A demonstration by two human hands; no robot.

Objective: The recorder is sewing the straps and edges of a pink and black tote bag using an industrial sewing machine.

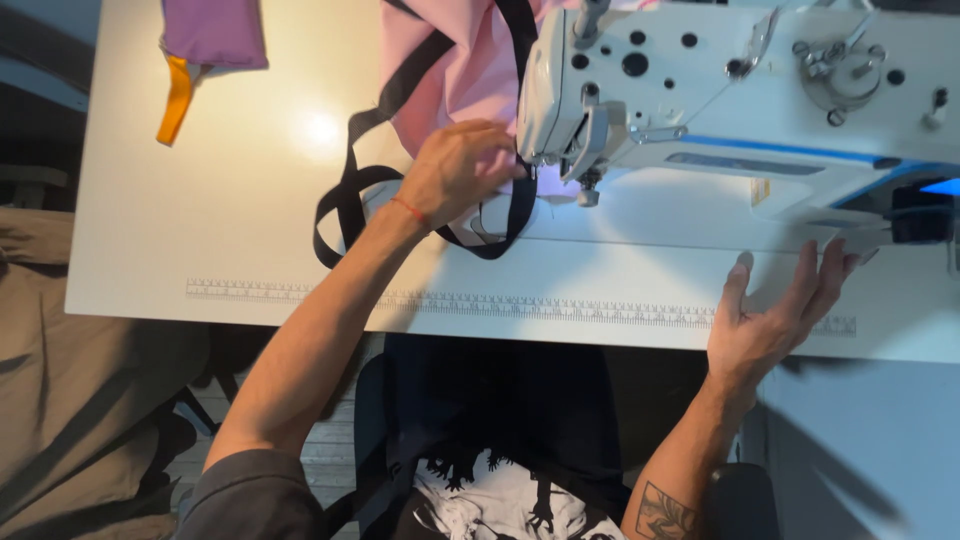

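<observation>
We count one white sewing machine [720, 90] at far right on one white counter [250, 220], one pink fabric piece [455, 70] with one black strap [345, 195], one purple fabric piece [213, 32] with one orange strap [177, 100] at far left, and two hands.

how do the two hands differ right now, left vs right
The left hand is curled, knuckles up, resting on the pink fabric and black strap beside the sewing machine; the right hand is open with fingers spread, at the near edge of the white table, holding nothing. The left wrist wears a thin red band; the right has none. Both are bare.
</observation>
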